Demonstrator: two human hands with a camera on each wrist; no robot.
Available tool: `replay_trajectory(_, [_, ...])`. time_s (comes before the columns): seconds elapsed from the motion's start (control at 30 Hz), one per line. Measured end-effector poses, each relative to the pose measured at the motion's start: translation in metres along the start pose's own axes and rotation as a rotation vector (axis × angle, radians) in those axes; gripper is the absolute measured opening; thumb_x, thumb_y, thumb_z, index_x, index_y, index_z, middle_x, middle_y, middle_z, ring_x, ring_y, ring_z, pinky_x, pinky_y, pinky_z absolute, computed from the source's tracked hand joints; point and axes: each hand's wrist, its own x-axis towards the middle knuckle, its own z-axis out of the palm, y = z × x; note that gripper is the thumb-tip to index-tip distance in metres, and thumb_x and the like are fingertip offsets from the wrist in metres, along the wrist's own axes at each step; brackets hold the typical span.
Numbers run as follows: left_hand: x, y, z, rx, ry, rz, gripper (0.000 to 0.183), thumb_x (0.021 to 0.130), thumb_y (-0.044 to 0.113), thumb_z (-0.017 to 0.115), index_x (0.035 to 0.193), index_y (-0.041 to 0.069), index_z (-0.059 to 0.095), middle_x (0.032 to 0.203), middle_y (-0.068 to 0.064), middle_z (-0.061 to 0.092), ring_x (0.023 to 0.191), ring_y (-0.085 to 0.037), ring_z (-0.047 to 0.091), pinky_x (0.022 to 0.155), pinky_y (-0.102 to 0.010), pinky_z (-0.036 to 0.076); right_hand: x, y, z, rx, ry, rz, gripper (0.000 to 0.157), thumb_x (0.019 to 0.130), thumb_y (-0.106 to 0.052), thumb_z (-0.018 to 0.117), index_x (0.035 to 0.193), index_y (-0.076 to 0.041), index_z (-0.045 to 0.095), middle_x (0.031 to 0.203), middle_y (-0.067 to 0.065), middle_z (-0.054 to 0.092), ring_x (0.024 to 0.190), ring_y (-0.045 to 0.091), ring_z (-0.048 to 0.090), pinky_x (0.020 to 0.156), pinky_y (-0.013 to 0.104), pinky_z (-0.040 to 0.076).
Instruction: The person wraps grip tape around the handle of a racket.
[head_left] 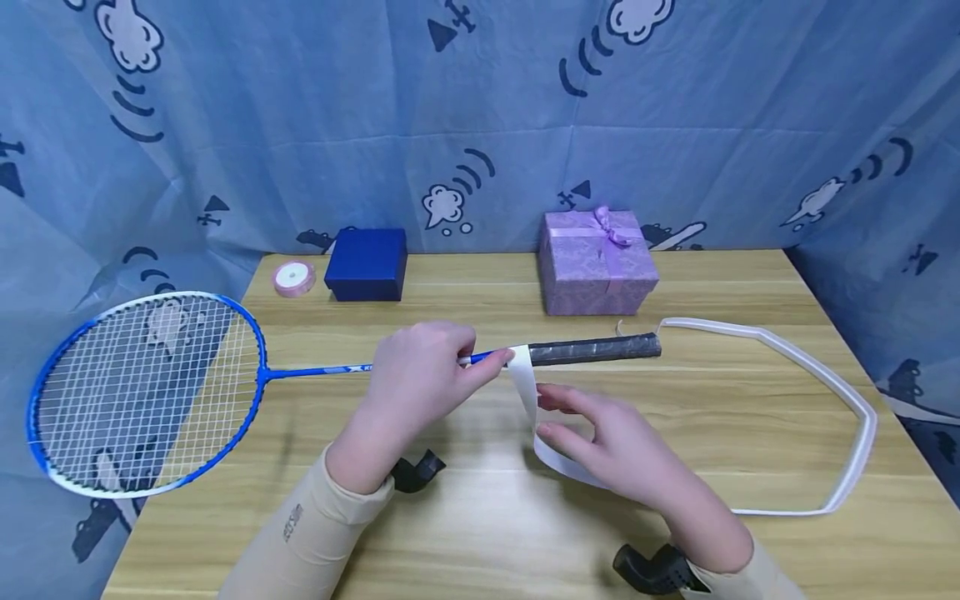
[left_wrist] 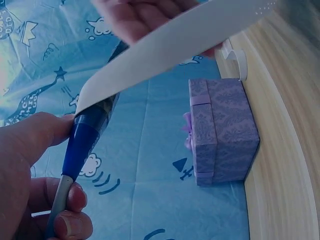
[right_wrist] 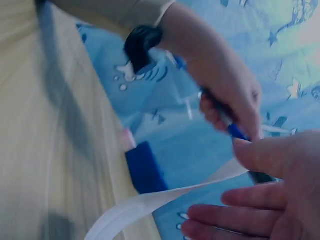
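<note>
A blue and white badminton racket is held level above the table, its strung head at the left. My left hand grips the shaft just below the blue cone, with the thumb pressing the end of a white overgrip tape against the top of the black handle. From there the tape hangs down and loops far round to the right. Close beside the hanging strip is my right hand, its fingers extended and apart. The left wrist view shows the tape slanting across the handle.
At the back of the wooden table stand a purple gift box with a bow, a dark blue box and a pink ribbon spool. A blue patterned curtain hangs behind.
</note>
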Motion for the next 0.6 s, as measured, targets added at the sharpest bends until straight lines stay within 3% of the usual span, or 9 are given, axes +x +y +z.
replay_trajectory(0.07, [0.001, 0.002, -0.002, -0.006, 0.006, 0.004, 0.059, 0.092, 0.058, 0.071, 0.055, 0.022, 0.041, 0.05, 0.009, 0.034, 0.044, -0.01, 0.032, 0.043, -0.027, 0.018, 0.0, -0.006, -0.002, 0.098, 0.014, 0.034, 0.036, 0.102, -0.024, 0.068, 0.135, -0.011, 0.066, 0.122, 0.001, 0.074, 0.111, 0.019, 0.072, 0.094, 0.04, 0.057])
replay_trajectory(0.23, [0.0, 0.004, -0.002, -0.009, 0.008, 0.007, 0.058, 0.092, 0.056, 0.071, 0.055, 0.022, 0.042, 0.051, 0.01, 0.034, 0.044, -0.009, 0.032, 0.043, -0.027, 0.019, 0.015, -0.006, 0.011, 0.571, 0.033, 0.118, 0.032, 0.106, -0.016, 0.06, 0.129, 0.005, 0.063, 0.111, 0.013, 0.077, 0.106, 0.02, 0.074, 0.094, 0.028, 0.056])
replay_trajectory(0.33, [0.0, 0.005, -0.001, -0.009, 0.01, 0.013, 0.058, 0.091, 0.056, 0.072, 0.055, 0.022, 0.042, 0.051, 0.01, 0.034, 0.043, -0.009, 0.032, 0.042, -0.027, 0.019, 0.022, -0.004, 0.021, 0.768, 0.059, 0.147, 0.033, 0.107, -0.016, 0.056, 0.124, 0.011, 0.062, 0.101, 0.011, 0.079, 0.1, 0.019, 0.076, 0.091, 0.028, 0.057])
replay_trajectory(0.6, [-0.002, 0.009, 0.003, 0.011, 0.046, 0.057, 0.06, 0.091, 0.056, 0.072, 0.055, 0.022, 0.038, 0.052, 0.011, 0.031, 0.043, -0.008, 0.028, 0.042, -0.026, 0.016, 0.027, -0.004, 0.039, 1.096, 0.123, 0.127, 0.019, 0.109, -0.013, 0.051, 0.118, 0.001, 0.061, 0.088, 0.004, 0.077, 0.085, 0.019, 0.077, 0.084, 0.035, 0.061])
